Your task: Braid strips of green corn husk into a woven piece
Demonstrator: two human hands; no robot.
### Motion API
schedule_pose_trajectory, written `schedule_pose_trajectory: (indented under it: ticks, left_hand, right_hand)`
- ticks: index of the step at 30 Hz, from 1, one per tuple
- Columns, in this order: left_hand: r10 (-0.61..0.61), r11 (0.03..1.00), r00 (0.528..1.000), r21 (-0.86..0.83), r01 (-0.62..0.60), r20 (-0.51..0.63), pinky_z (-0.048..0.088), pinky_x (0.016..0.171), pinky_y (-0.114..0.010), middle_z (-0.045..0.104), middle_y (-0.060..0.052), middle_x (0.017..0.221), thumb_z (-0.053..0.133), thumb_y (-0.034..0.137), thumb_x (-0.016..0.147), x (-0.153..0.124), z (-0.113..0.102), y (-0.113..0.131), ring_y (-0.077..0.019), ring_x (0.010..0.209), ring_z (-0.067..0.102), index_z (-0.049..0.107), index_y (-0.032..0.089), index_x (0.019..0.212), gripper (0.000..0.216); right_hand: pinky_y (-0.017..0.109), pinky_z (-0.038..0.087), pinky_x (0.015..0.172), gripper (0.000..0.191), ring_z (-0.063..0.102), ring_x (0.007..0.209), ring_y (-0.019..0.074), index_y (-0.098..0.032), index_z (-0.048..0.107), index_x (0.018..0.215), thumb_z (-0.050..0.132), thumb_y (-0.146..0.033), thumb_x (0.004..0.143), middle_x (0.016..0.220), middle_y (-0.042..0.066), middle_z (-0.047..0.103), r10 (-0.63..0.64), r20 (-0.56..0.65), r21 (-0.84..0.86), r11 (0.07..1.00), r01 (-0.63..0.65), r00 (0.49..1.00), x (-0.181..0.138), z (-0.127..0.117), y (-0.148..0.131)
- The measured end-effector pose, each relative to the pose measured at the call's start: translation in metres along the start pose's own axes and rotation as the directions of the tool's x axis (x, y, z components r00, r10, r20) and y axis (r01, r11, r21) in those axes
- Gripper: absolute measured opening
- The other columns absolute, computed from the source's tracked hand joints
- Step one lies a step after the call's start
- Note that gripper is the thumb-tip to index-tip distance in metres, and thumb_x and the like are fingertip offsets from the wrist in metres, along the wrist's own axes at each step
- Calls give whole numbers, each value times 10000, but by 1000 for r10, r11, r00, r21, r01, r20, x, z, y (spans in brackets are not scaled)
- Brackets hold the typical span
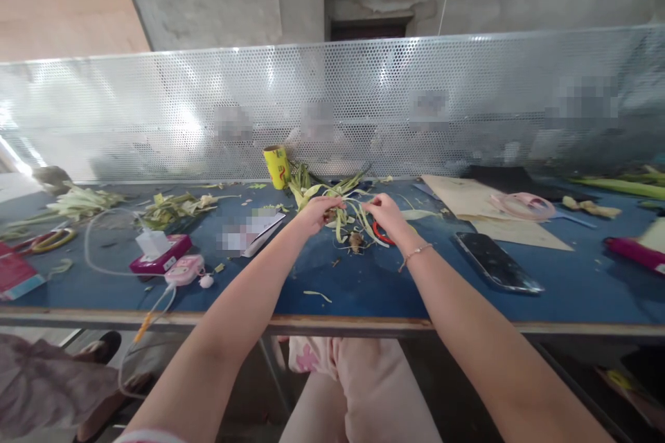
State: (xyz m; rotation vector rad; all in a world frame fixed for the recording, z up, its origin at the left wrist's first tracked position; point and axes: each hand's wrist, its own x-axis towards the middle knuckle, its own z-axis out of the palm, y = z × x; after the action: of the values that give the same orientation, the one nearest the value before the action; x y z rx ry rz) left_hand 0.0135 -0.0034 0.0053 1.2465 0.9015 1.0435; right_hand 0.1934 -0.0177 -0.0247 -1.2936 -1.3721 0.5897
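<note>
Both hands are over the middle of the blue table, close together. My left hand (pixel 321 213) is closed on narrow pale green leaf strips (pixel 339 227), some of which trail down toward the tabletop. A little to the right, my right hand (pixel 385 214) has its fingers pinched at the strips' other side; a long pale strip (pixel 370 227) curves down beside it. Below and between the hands lies a small brown root-like clump (pixel 356 242). Red scissor handles (pixel 381 232) show partly behind my right hand. More green leaves (pixel 301 187) lie behind my left hand.
A yellow roll (pixel 277 167) stands near the perforated metal screen (pixel 358 104). At right are a black phone (pixel 496 261), brown card (pixel 457 197) and pink tape (pixel 524 205). To the left lie leaf bundles (pixel 174 211), a magenta power block (pixel 161 254) and white cables.
</note>
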Motion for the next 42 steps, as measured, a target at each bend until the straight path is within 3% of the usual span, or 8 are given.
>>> schedule_pose_trajectory:
  ticks: [3, 6, 9, 12, 19, 26, 38, 42]
  left_hand:
    - [2, 1000, 1000, 3, -2, -31, 174, 350, -167, 591, -1, 606, 698, 243, 719, 3, -4, 0, 10, 358, 312, 606, 105, 674, 173]
    - [-13, 1000, 999, -12, 13, -50, 151, 337, -169, 510, 39, 517, 699, 275, 726, 3, -5, 0, 9, 331, 270, 594, 125, 693, 186]
    - [-58, 998, 997, -19, 57, -51, 170, 336, -159, 449, 57, 467, 683, 283, 748, 1, -3, 1, 3, 326, 297, 576, 141, 686, 188]
    - [-63, 998, 998, -7, 63, -30, 266, 364, -152, 488, 40, 494, 683, 279, 748, 0, -1, 0, -10, 360, 382, 581, 141, 688, 182]
    - [-61, 997, 995, 44, 65, -78, 397, 447, -171, 597, 7, 570, 702, 180, 704, -1, 1, -1, -52, 442, 534, 606, 134, 667, 113]
    - [-69, 988, 997, 144, 63, 37, 445, 547, -203, 590, -7, 495, 713, 28, 627, -10, 6, 2, -59, 471, 540, 641, 97, 578, 112]
    - [11, 929, 969, 355, -101, 247, 385, 505, -217, 504, 21, 433, 810, 245, 552, -12, 10, -7, -63, 464, 480, 616, 119, 489, 240]
    - [54, 899, 964, 408, -160, 259, 372, 501, -214, 521, 13, 436, 779, 246, 591, -12, 9, -7, -65, 465, 483, 638, 115, 514, 208]
  right_hand:
    - [307, 397, 676, 222, 463, 685, 158, -203, 507, 808, 683, -213, 672, 752, 1, 473, -280, -4, -215, 938, 273, 960, -7, 3, -6]
    - [349, 448, 827, 356, 533, 873, 189, -220, 588, 1036, 650, -129, 698, 1003, 61, 497, -570, 269, -197, 756, 624, 776, -15, 10, -9]
    - [383, 450, 907, 363, 539, 990, 210, -243, 613, 1095, 607, -122, 754, 1106, 86, 480, -649, 396, -179, 639, 748, 650, -21, 18, -11]
    - [402, 440, 941, 215, 538, 1023, 224, -224, 663, 983, 579, -153, 798, 1071, 95, 523, -700, 367, -159, 602, 783, 613, -23, 21, -15]
    - [347, 467, 782, 111, 579, 812, 192, -235, 678, 809, 571, -208, 806, 852, 54, 632, -597, 200, -24, 790, 613, 777, -28, 15, -31]
    - [295, 401, 628, 212, 522, 595, 161, -206, 596, 643, 565, -341, 804, 597, 14, 578, -299, 4, 29, 954, 299, 954, -24, 10, -31]
    - [279, 307, 604, 365, 447, 574, 145, -205, 498, 497, 540, -369, 821, 545, 16, 536, -339, 113, -202, 912, 356, 934, -7, 9, -7]
    - [282, 323, 562, 414, 467, 520, 147, -200, 498, 487, 534, -429, 829, 495, 20, 531, -98, 57, -137, 985, 105, 994, -7, 9, -6]
